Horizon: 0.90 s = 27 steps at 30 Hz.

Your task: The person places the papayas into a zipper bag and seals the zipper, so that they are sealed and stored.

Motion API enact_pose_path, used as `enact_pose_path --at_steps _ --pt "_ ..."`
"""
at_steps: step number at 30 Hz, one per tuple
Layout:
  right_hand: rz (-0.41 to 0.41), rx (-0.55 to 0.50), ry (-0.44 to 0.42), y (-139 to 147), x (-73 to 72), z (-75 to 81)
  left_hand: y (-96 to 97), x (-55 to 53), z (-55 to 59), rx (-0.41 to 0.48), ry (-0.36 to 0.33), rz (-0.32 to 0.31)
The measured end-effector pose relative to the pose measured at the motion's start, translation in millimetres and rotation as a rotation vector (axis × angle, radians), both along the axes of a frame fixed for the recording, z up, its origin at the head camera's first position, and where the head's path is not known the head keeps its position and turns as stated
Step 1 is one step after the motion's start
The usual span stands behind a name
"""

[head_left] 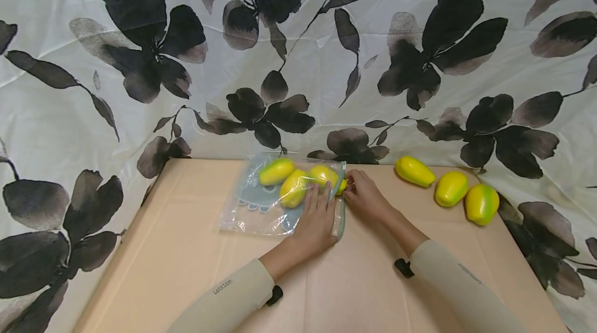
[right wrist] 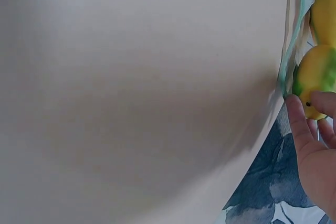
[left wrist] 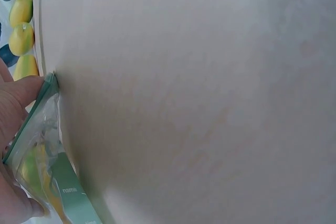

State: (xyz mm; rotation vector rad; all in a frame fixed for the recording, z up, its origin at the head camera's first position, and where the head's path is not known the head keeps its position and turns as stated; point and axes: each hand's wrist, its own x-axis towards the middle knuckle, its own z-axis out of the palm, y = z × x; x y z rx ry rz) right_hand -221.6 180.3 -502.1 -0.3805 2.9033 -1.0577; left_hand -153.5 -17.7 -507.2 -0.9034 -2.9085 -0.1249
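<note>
Yellow-green fruit [right wrist: 316,72], located at the mouth of the clear bag [head_left: 235,220], toward the far side of the desk [head_left: 214,281]. Shows yellow skin with green patches and a small dark spot at the end. Pinched near that end by the right hand [head_left: 366,196], with thumb and fingers drawn narrow against it. Cannot tell from the head view how much lies inside the plastic.

Covered near the bag's mouth by the left hand [head_left: 318,219], with fingers extended straight over the plastic; one digit touching the green strip [head_left: 342,214] in the left wrist view. Visible inside the bag: one fruit [head_left: 276,171] at the rear and another [head_left: 294,189] just beside it. Printed on the bag, a blue-grey shape and, seen from the left wrist, a green panel [left wrist: 73,187] reading "name".

Noted at the right rear of the desk: three loose fruits [head_left: 451,188], set in a slanting row, with the leftmost a little apart from the other two. Hung behind, a pale cloth [head_left: 326,76] printed with dark flowers. Recorded on both arms: beige sleeves [head_left: 224,297] bearing small lettering, with a black item [head_left: 274,295] by each cuff.
</note>
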Motion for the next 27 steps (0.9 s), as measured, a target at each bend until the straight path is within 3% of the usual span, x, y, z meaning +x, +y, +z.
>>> enact_pose_path --at_steps 5,13,27 --pt "-0.014 -0.052 0.049 -4 -6.7 -1.1 0.1 -0.5 0.2 0.011 -0.013 0.005" --pt "0.008 -0.16 0.054 -5 -9.1 -2.5 0.9 -0.5 0.6 0.032 -0.038 0.01" --pt "-0.001 -0.122 0.006 16 3.1 6.4 0.9 -2.4 -0.8 0.043 -0.046 0.016"
